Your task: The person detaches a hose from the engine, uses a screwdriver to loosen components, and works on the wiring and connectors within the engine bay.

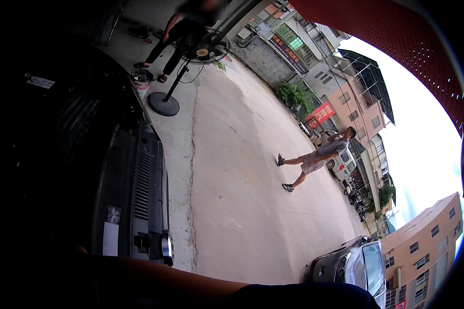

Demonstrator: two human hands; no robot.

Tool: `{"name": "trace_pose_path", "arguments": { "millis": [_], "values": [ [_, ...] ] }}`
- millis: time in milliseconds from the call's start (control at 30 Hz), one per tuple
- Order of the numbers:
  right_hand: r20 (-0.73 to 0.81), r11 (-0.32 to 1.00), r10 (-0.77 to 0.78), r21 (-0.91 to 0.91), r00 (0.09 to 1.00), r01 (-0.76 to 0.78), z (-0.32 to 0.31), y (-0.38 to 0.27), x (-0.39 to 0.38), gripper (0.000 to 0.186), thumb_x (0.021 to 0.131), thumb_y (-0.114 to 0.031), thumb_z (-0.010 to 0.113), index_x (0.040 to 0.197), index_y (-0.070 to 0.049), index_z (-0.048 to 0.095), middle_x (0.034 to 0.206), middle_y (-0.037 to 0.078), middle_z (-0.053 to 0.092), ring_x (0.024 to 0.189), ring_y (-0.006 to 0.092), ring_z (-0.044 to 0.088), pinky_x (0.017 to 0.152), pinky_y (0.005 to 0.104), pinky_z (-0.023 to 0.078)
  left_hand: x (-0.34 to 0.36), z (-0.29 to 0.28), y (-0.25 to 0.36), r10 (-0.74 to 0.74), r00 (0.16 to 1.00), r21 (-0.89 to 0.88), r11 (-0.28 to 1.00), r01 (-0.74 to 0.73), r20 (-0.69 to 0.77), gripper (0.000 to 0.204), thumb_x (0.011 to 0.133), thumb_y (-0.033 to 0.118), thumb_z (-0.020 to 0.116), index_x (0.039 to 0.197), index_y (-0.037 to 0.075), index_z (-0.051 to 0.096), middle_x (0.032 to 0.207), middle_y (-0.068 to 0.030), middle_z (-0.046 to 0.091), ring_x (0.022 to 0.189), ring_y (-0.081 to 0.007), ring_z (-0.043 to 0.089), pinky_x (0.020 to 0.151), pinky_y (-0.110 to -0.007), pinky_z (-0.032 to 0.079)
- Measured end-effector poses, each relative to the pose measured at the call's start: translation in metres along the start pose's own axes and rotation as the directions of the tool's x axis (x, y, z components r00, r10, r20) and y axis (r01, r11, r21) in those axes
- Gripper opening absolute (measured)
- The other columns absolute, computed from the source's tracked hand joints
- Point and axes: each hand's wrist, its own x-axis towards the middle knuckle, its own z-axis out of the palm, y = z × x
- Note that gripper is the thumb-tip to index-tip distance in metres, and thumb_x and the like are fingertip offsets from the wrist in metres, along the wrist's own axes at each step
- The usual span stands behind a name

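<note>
My right forearm [196, 280], bare below a dark sleeve [304, 296], crosses the lower edge toward the left. It reaches past the front edge of a vehicle's dark open engine bay [134, 180]. Shadow swallows the hand at its end, so neither its fingers nor anything in them can be made out. Nearest the forearm is the vehicle's black front panel [142, 177], with slots and a pale label [111, 238]. A bright lamp or trim edge [167, 247] sits close above the arm. My left hand does not show.
A black pedestal fan [164, 104] stands beyond the vehicle, near a bucket [142, 80] and a seated person [183, 38]. Another person [319, 154] stands on the concrete road [242, 195]. A dark car [345, 265] is parked at lower right.
</note>
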Motion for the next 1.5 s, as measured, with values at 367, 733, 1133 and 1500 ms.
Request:
{"name": "trace_pose_path", "arguments": {
  "millis": [367,733,1133,1500],
  "values": [
    [0.228,0.953,-0.159,-0.217,0.961,0.209,0.029,-0.058,-0.047,0.053,0.090,-0.019,0.057,0.139,-0.009,0.039,0.130,0.016,0.052,0.111,0.0316,0.056,0.083,0.0398,0.052,-0.009,-0.026,-0.002,-0.086,0.996,-0.060,0.995,0.084,-0.024,0.043,0.094,0.043,0.050,0.114,0.007,0.062,0.108,-0.0134,0.066,0.097,-0.0271,0.064,0.082,-0.040,0.053],
    [0.198,0.938,-0.206,-0.239,0.958,0.251,0.048,-0.050,-0.012,0.046,0.094,-0.029,0.050,0.135,-0.010,0.045,0.126,0.015,0.055,0.108,0.0300,0.058,0.086,0.0421,0.050,-0.020,-0.041,-0.014,-0.147,0.989,-0.079,0.986,0.145,-0.022,0.043,0.094,0.044,0.051,0.113,0.007,0.062,0.108,-0.0132,0.066,0.097,-0.0268,0.064,0.082,-0.040,0.053],
    [0.181,0.762,-0.266,-0.563,0.947,0.321,0.031,0.028,0.047,0.045,0.097,-0.038,0.044,0.132,-0.010,0.050,0.127,0.014,0.055,0.111,0.0283,0.056,0.091,0.0397,0.046,-0.031,-0.042,0.020,-0.209,0.977,-0.083,0.974,0.213,0.047,0.049,0.091,0.050,0.054,0.115,0.008,0.062,0.110,-0.0123,0.065,0.099,-0.0260,0.063,0.082,-0.039,0.052],
    [0.200,0.921,-0.117,-0.345,0.973,0.181,0.057,-0.025,0.002,0.041,0.094,-0.038,0.050,0.122,-0.008,0.057,0.111,0.010,0.062,0.098,0.0250,0.061,0.082,0.0393,0.050,-0.016,-0.033,-0.005,-0.132,0.991,-0.110,0.985,0.131,0.002,0.049,0.090,0.047,0.054,0.121,0.009,0.058,0.112,-0.0130,0.064,0.101,-0.0266,0.063,0.084,-0.039,0.051]
  ]
}}
